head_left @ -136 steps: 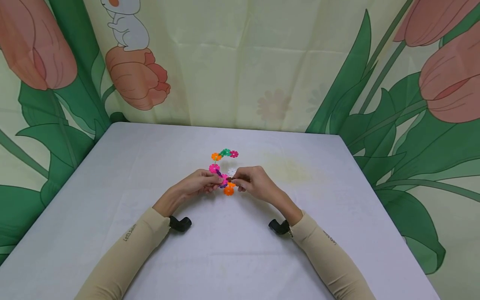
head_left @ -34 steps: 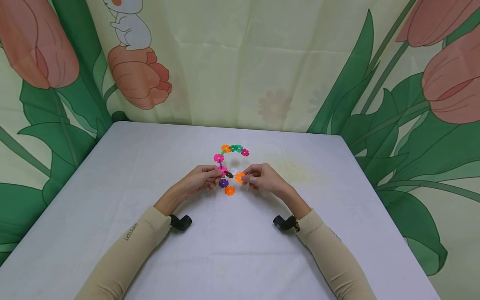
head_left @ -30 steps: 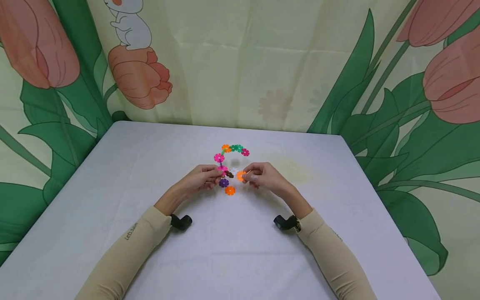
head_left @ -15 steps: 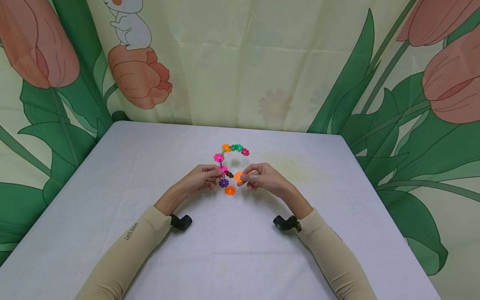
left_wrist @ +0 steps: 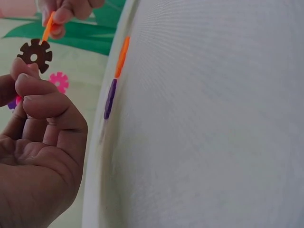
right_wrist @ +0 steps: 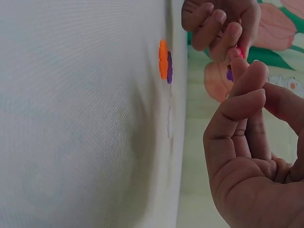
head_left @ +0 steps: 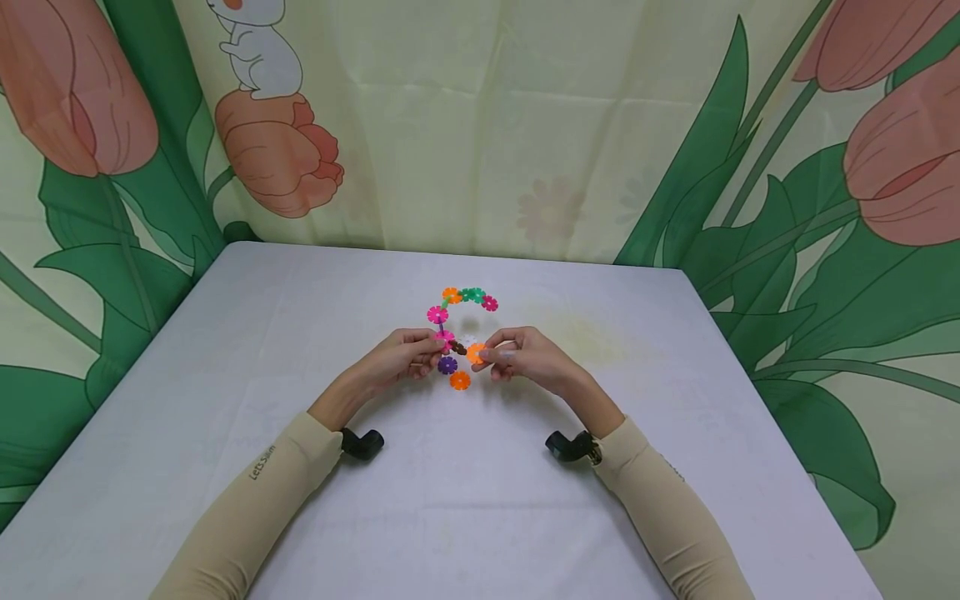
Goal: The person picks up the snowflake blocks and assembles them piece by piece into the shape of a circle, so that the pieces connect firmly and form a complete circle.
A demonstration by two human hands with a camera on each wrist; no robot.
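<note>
Pinching a pink disc point(head_left: 446, 337), the left hand point(head_left: 396, 357) is left of the brown disc point(left_wrist: 42, 52); the right hand point(head_left: 522, 357), to its right, pinches an orange disc point(head_left: 474, 353) touching its rim; a purple disc point(head_left: 447, 365) lies on its near side.

A white cloth point(head_left: 450, 517) covered the bench point(head_left: 300, 287), bearing a faint yellowish stain point(head_left: 588, 337) toward the far right. Behind it hung a pale yellow curtain point(head_left: 465, 167) printed with pink tulips point(head_left: 907, 162), long green leaves point(head_left: 693, 167), faint flowers point(head_left: 551, 210) and a white cartoon animal point(head_left: 267, 67) seated on a sideways orange tulip point(head_left: 273, 154).
</note>
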